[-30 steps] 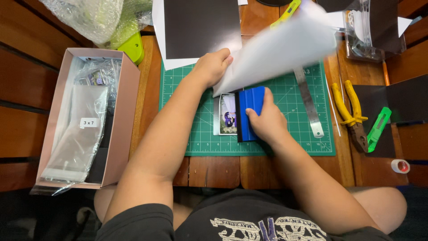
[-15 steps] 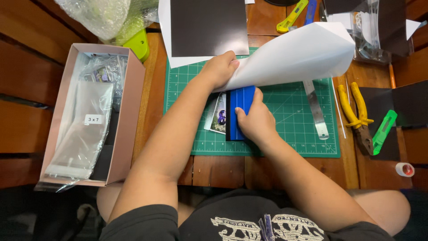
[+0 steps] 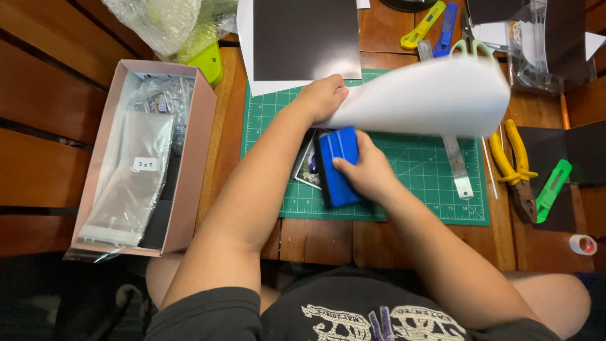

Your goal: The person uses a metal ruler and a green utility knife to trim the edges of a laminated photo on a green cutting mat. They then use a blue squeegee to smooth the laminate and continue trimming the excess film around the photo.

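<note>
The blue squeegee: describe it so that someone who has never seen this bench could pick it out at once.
Start at the green cutting mat in the middle of the wooden table. Near its lower left part, the right hand presses the blue squeegee onto a small printed picture. It is the only broad, flat blue block there; the other blue tool, a slim utility knife, lies beyond the mat's far edge.

Squeegee (image 3: 338, 165) on cutting mat (image 3: 416, 170), box (image 3: 189, 158) to its left, pliers (image 3: 516, 170) to its right.
</note>
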